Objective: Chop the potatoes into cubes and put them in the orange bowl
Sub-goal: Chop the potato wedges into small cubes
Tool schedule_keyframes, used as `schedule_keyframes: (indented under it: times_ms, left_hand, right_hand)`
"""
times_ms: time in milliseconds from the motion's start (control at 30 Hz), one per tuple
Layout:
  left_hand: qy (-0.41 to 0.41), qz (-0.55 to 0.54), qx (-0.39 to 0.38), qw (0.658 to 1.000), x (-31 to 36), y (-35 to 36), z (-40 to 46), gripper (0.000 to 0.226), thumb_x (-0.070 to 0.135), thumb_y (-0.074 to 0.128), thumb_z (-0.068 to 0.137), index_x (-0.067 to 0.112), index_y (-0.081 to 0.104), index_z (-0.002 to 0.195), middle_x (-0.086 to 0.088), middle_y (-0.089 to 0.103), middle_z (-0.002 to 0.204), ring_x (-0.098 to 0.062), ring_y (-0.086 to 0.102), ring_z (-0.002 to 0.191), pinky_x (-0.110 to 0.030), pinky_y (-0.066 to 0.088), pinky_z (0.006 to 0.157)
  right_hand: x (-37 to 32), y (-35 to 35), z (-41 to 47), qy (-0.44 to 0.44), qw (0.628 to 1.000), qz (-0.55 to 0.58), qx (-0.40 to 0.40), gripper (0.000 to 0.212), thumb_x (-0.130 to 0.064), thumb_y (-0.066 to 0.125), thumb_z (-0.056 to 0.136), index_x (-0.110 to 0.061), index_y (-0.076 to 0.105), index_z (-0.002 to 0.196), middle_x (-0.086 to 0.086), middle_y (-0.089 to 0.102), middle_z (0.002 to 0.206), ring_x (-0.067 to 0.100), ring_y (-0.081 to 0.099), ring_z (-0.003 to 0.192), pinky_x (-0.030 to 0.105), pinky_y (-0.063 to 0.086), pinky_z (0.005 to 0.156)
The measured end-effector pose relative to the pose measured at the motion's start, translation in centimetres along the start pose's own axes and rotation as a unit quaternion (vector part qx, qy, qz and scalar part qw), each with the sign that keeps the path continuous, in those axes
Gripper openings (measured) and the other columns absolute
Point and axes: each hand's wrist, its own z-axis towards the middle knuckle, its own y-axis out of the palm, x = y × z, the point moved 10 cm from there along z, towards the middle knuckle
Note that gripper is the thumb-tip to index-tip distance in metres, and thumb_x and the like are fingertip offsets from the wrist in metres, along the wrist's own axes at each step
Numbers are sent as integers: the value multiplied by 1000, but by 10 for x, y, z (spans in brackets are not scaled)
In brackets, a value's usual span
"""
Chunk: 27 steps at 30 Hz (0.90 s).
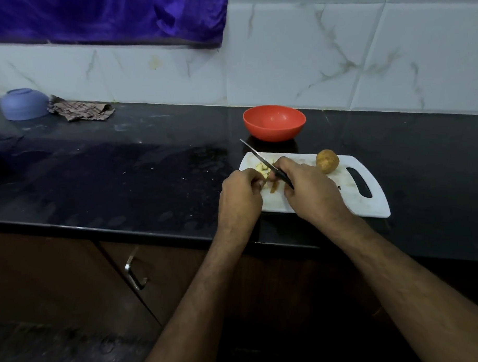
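Your right hand grips the black-handled knife, left hand pinches pale cut potato pieces; round orange bowl empty, whole brown potato waiting.

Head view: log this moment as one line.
right hand grips knife | left hand holds potato pieces on board | whole potato uncut | orange bowl empty

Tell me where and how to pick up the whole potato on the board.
Grip the whole potato round its widest middle, coming from above. It is rounded with no handle, and sits free on the cutting board, clear of the right hand and the knife.
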Motion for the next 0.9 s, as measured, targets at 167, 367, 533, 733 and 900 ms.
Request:
schedule_keyframes:
  times_ms: [167,367,533,733,900]
  left_hand:
    - [-31,-46,14,998,-5,-8,-3,9,18,64,96,17,73,97,9,69,93,-3,62,81,-11,44,63]
    - [-36,-75,7,996,-5,-10,-6,6,18,69,93,17,75,92,9,70,84,1,62,72,-5,41,58]
    - [-27,-86,3,996,-2,-12,-8,6,20,70,93,20,75,90,10,69,78,8,60,71,-6,42,58]
    - [20,-40,-48,998,6,-2,-15,7,34,76,87,26,76,86,12,68,78,1,60,69,-16,45,60]
    - [47,-3,-77,996,14,5,-18,18,39,78,86,26,79,99,14,67,94,3,58,83,-19,47,72]
  right_hand:
    - [-2,-1,5,-18,1000,-17,-16,28,-22,62,94,-35,47,115,-3,54,93,20,56,85,36,47,63]
    - [-3,0,9,-35,998,11,-51,28,-28,66,93,-37,46,111,-7,51,96,18,58,85,35,47,66]
    - [-5,-11,-3,-53,997,43,-35,32,-27,69,90,-38,46,109,-13,50,92,12,55,85,38,52,69]
    - [8,-8,-16,-12,990,126,-55,36,-30,77,86,-36,48,105,-19,63,98,8,59,96,42,54,76]
    - [28,-34,-31,40,983,180,6,29,-31,80,83,-32,56,98,-17,63,96,0,60,91,32,51,77]
